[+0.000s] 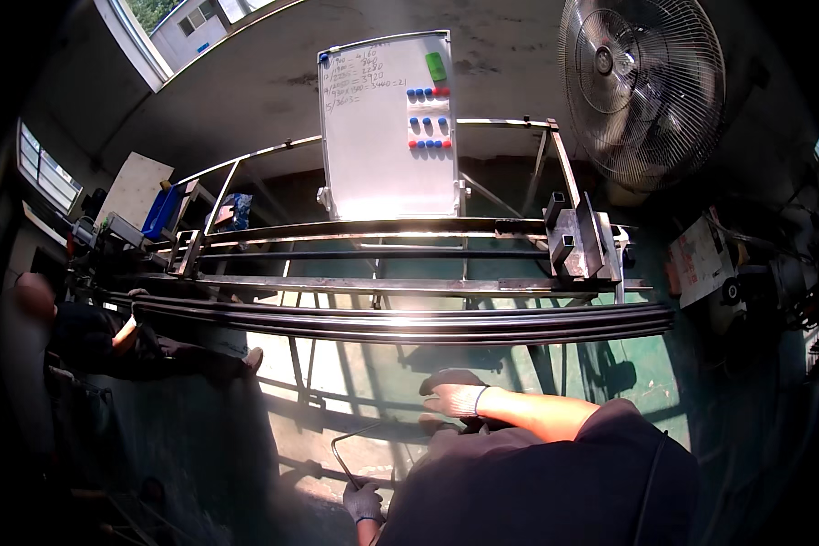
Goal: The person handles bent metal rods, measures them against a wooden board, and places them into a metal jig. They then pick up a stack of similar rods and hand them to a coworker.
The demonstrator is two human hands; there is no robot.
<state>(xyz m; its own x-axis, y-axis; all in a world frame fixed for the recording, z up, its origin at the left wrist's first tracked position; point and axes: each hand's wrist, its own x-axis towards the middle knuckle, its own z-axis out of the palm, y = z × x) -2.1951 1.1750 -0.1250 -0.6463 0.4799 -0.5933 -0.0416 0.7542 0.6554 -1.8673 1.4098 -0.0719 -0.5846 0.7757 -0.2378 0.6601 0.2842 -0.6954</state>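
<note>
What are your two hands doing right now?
Left hand: gloved, closed around a thin bent metal rod.
Right hand: gloved, holding nothing visible; cannot tell.

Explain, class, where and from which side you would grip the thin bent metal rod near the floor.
Probably the long straight shaft of the bent rod, from the lower end and the person's side, where the gloved left hand is already at it. The hooked upper end curves, so a grip there would likely twist. The gloved right hand is apart from it, higher up.

I wear knitted work gloves, grey-white at the cuff with darker palms, on my left hand [363, 502] and right hand [453, 395]. Short dark sleeves; thin dark cable runs down my shirt.
</note>
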